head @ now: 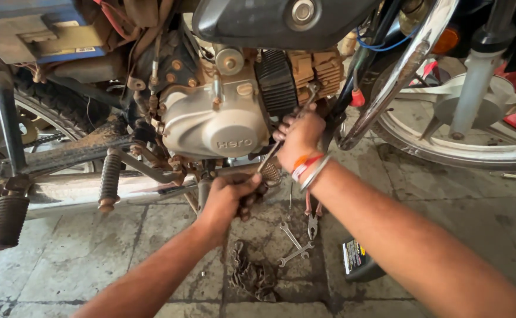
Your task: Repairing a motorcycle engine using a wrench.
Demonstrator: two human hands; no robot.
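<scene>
The fingers (pixel 286 131) of the right hand (pixel 300 138) were curled tight around the shaft of a long, slim steel spanner (pixel 305 105), whose upper end sat against the rusty brown finned cylinder block (pixel 317 69) just right of centre in the upper half of the frame. The left hand (pixel 229 197), a little below the middle of the frame, was closed in a fist around a dark, grimy handle-like part (pixel 251 203) under the engine; what that part was could not be told. Between the 2 hands lay the pale grey rounded metal engine side cover (pixel 213 126), with a ribbed black rubber footpeg (pixel 109 179) to its left and a second, larger footpeg (pixel 7 221) at the far left edge. On the right wrist sat an orange and red thread band with silver metal bangles (pixel 308 166). On the stained grey tiled floor (pixel 63 265) at lower centre rested 2 crossed silver open-ended spanners (pixel 293 244), red-handled pliers (pixel 312 222) just beside them, a crumpled oily brown rag (pixel 252 274) and a black plastic bottle with a white label (pixel 358 259). A spoked alloy front wheel (pixel 476 126) filled the upper right.
</scene>
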